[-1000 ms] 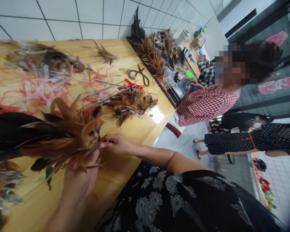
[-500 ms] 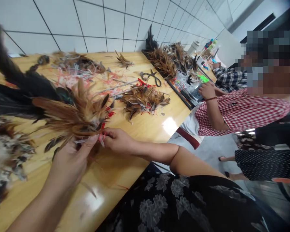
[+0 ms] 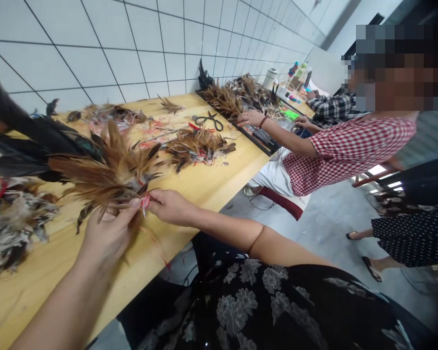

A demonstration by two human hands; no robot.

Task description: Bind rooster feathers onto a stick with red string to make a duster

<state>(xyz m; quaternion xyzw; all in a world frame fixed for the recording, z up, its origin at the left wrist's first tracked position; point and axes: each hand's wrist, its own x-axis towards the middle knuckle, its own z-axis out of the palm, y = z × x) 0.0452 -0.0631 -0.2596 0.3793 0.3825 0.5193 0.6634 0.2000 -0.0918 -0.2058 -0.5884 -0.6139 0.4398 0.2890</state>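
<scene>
My left hand is closed around the base of a feather bundle, with brown feathers in front and long black plumes reaching to the upper left. Pink-red string is wound at the bundle's tied end. Right beside it, my right hand is closed in a pinch at this string, the fingertips partly hidden. A loose reddish strand hangs below the hands. Beyond them lies a second pile of brown feathers with red ties on the table.
Black scissors lie on the wooden table past the brown pile. Pale, mottled feathers spread at the left. A co-worker in a red checked shirt sits to the right, one hand at a feather-filled black tray.
The view has shifted, so the table sits lower and more floor shows. My hands stay at the bundle's base. The co-worker's hand has reached left to the feathers in the tray.
</scene>
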